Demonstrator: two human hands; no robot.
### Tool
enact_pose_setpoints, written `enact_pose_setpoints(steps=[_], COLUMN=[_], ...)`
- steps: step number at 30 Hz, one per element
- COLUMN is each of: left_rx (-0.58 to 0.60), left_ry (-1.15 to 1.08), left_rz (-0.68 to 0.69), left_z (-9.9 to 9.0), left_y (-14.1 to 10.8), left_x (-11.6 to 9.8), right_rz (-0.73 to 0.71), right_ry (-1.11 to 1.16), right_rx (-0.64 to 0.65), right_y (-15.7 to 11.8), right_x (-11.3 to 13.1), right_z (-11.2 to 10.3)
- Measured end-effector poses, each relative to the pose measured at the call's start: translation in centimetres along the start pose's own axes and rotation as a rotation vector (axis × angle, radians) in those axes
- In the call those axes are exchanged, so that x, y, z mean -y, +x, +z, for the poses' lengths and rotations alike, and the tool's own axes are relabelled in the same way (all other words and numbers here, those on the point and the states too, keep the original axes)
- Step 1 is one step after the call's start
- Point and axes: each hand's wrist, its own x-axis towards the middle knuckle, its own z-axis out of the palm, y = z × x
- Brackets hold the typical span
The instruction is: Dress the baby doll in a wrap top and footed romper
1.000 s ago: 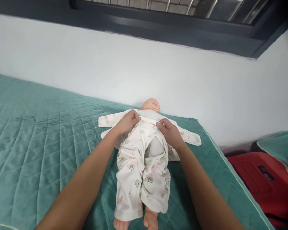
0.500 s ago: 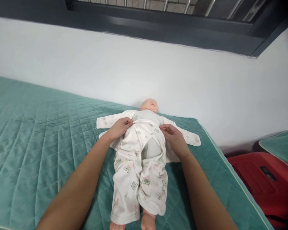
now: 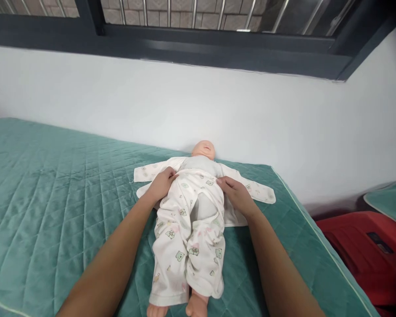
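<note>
The doll (image 3: pixel 201 164) lies on its back on the green quilted cover (image 3: pixel 69 211), feet toward the wearer and head just beside the white wall (image 3: pixel 185 101). It wears pale printed trousers (image 3: pixel 171 246), drawn up over its middle; an opening between the legs shows the grey body, and the bare feet stick out of the cuffs. A matching shirt (image 3: pixel 259 193) lies spread open behind the torso, sleeves stretched to either side; whether the doll's arms are inside them, I cannot tell. The two hands cover the sides of the waist and hide parts of the shirt there.

Above the wall runs a dark window frame (image 3: pixel 198 46), with metal bars (image 3: pixel 194 13) behind it. A red case (image 3: pixel 359 255) stands past the cover's right edge, partly under a green cloth (image 3: pixel 389 198).

The left hand (image 3: pixel 163 182) has a narrow grip, fingers and thumb drawn together on the waistband's left end. The right hand (image 3: pixel 235 191) pinches its right end likewise.
</note>
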Motion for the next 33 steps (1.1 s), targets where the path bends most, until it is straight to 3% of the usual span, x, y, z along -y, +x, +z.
enact_pose_setpoints(steps=[4, 7, 14, 21, 25, 33], left_rx=[0.094, 0.16, 0.305, 0.435, 0.416, 0.375], left_ry=[-0.048, -0.043, -0.119, -0.256, -0.258, -0.213], left_rz=[0.026, 0.019, -0.009, -0.014, -0.063, -0.058], left_z=[-0.7, -1.3, -2.7, -3.3, -3.5, -3.4], left_y=[-0.4, -0.7, -1.2, -1.1, -1.3, -0.9], left_x=[-0.3, -0.8, -1.6, -1.0, -1.0, -0.7], right_rz=[0.056, 0.066, -0.025, 0.136, 0.162, 0.153], right_ry=[-0.067, -0.054, 0.061, 0.005, 0.033, 0.365], right_rx=[-0.182, -0.212, -0.136, 0.004, 0.056, 0.161], right_y=[0.8, 1.0, -0.1, -0.9, -1.5, -3.4], right_x=[-0.5, -0.4, -0.1, 0.2, -0.5, -0.6], right_z=[0.7, 1.2, 0.3, -0.9, -0.8, -0.5])
